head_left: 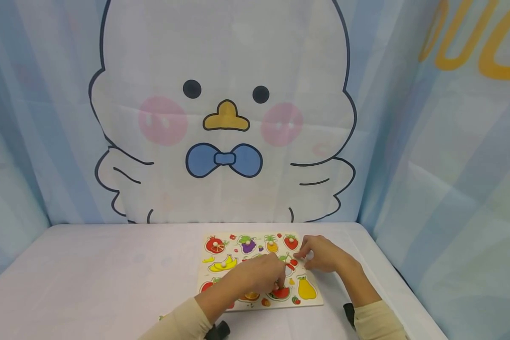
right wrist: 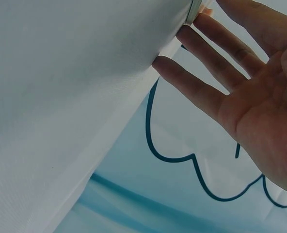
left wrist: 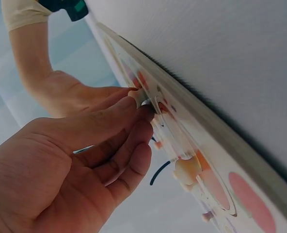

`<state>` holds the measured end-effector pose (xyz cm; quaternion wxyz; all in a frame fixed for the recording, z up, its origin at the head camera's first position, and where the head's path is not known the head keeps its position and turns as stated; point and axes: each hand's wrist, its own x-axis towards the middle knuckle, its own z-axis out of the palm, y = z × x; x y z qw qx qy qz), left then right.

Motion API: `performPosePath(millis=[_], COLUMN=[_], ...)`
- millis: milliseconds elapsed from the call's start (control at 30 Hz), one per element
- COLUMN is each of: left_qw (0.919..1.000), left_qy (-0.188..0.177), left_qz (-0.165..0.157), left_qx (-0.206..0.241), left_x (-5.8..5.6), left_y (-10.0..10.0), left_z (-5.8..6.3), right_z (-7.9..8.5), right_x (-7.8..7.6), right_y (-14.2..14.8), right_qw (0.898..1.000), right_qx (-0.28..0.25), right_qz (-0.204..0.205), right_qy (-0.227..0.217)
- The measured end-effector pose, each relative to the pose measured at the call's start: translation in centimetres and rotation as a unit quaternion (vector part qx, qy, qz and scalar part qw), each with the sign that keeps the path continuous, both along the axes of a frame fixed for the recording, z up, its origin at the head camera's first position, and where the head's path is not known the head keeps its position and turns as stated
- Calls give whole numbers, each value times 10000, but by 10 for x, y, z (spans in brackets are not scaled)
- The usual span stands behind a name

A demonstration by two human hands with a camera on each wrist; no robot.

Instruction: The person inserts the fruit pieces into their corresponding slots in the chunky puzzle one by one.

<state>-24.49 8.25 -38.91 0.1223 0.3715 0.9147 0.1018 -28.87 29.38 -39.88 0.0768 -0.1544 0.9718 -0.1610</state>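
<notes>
A white fruit puzzle board [head_left: 312, 302] lies on the table, with pegged pieces in its outlines. My left hand [head_left: 261, 273] is over its lower middle, fingertips down at the red watermelon slice [head_left: 280, 293]. In the left wrist view, the thumb and fingers of my left hand [left wrist: 80, 160] pinch a small pale knob [left wrist: 135, 95] close to the board's face. My right hand [head_left: 325, 254] is at the board's upper right edge, near the cherries [head_left: 293, 262]. The right wrist view shows the fingers of my right hand [right wrist: 245, 82] stretched out, tips at the table and the board's edge.
Other pieces on the board include bananas [head_left: 224, 264], grapes [head_left: 247, 244], a strawberry [head_left: 291, 242] and a yellow pear [head_left: 307, 288]. A white cloth covers the table [head_left: 89, 278]. Printed curtains [head_left: 225, 198] stand behind it and at both sides.
</notes>
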Motion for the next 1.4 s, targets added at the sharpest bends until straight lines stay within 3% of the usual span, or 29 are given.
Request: performPosePath(millis=[300, 767, 1100, 1400], left_qw=[9993, 9927, 9970, 9961], left_qy=[-199, -393, -456, -778], left_qz=[-271, -1040, -500, 81], left_qx=[180, 470, 381, 397], left_x=[-1, -3, 8, 18], left_y=[-11, -42, -87, -123], left_z=[8, 13, 24, 27], right_z=[0, 0, 3, 2], right_x=[-1, 0, 2, 2], right_y=[0, -1, -2, -4], right_qw=[10000, 10000, 9999, 10000], right_qx=[-26, -4, 26, 51], right_qz=[-3, 0, -140, -36], right_qy=[-2, 9, -2, 25])
